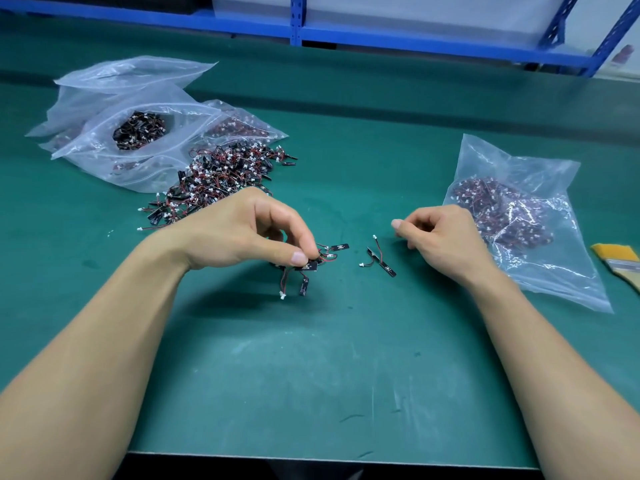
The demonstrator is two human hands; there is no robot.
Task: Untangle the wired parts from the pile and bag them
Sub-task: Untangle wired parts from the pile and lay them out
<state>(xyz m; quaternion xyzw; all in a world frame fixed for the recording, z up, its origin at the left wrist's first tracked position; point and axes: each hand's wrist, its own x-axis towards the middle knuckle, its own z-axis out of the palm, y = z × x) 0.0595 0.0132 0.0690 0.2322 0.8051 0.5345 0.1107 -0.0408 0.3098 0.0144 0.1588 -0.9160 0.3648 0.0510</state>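
A tangled pile of small black wired parts with red wires and white plugs lies on the green mat at the left. My left hand pinches a small clump of these parts; a few dangle below it. Two separated parts lie side by side on the mat between my hands. My right hand hovers just right of them, fingers curled, holding nothing. A clear bag of parts lies at the right.
Several clear zip bags, some holding parts, lie at the back left behind the pile. A brush with yellow bristles sits at the right edge. Blue shelving runs along the back. The mat's front edge is near me.
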